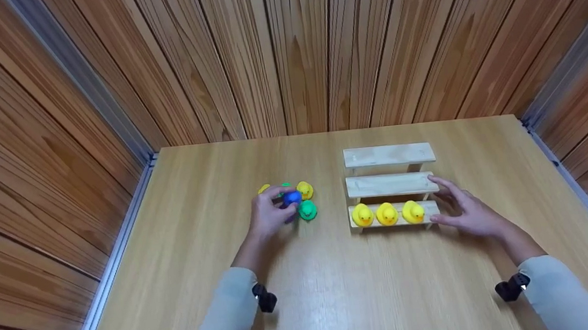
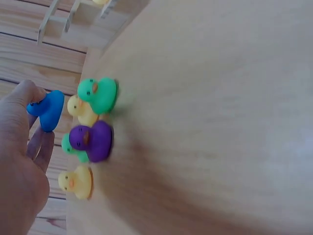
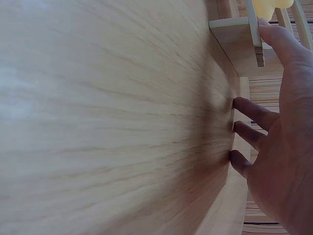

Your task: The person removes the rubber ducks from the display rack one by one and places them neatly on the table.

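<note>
blue smooth toy duck (image 2: pixel 51 110) is pinched between the thumb and fingertips of the left hand (image 1: pixel 269 216), raised above the light wood-grain tabletop (image 1: pixel 318 303). the right hand (image 1: pixel 468 214) is spread, its thumb touching the right end of a pale wooden three-step rack (image 1: pixel 390 185). open surface runs between the wrists and out to a silver metal rail (image 1: pixel 114 258) on the left. the held duck is roughly upright and rounded. near it stand one purple duck (image 2: pixel 98 142), two green ducks (image 2: pixel 104 98) and two yellow ducks (image 2: pixel 79 183); one green and one yellow stand between it and the rack. three more yellow ducks (image 1: pixel 386 214) line the lowest step.
</note>
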`<state>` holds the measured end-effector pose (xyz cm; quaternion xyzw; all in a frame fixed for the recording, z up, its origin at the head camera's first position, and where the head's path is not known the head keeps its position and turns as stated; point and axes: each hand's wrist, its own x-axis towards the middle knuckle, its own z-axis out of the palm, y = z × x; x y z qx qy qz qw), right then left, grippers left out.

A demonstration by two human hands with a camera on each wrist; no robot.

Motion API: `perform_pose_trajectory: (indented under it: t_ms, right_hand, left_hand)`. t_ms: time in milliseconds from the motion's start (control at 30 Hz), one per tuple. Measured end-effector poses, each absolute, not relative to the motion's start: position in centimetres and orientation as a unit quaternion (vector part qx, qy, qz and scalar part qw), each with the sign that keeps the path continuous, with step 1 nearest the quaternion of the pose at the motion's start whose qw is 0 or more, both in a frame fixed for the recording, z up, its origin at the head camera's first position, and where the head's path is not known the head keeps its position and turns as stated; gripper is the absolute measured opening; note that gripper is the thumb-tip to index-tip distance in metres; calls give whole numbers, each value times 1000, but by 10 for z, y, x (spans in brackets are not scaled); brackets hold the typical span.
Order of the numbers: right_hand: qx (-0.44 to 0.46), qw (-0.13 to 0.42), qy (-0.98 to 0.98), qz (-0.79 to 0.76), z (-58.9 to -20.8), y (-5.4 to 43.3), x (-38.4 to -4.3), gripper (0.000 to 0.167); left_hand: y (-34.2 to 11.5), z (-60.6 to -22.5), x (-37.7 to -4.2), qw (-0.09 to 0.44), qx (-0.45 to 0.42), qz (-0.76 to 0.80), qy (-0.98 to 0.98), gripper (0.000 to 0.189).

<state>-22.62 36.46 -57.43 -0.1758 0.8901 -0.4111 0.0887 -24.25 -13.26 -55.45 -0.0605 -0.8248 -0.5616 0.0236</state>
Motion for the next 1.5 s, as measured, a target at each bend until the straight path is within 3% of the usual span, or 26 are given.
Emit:
perform_pose_trajectory:
  t_ms: [300,533,700,1500]
  right_hand:
    - [-174,91,890,-411,-574,365,-226,99]
    - [-169,88,892,-409,-574,364,-226,100]
    - [-166,90,894,-407,-573,365,-226,101]
    - [-160,92,897,-402,-574,364,-224,99]
  left_hand:
    - [-156,-558,-239,11,-16,-577,-816,36]
    - [-170,-569,-236,54,-27,-571,-819,33]
    - [-179,-575,-233,44,-20,-573,-818,34]
    - [-185,-596,-226,54,2,-543,-838,33]
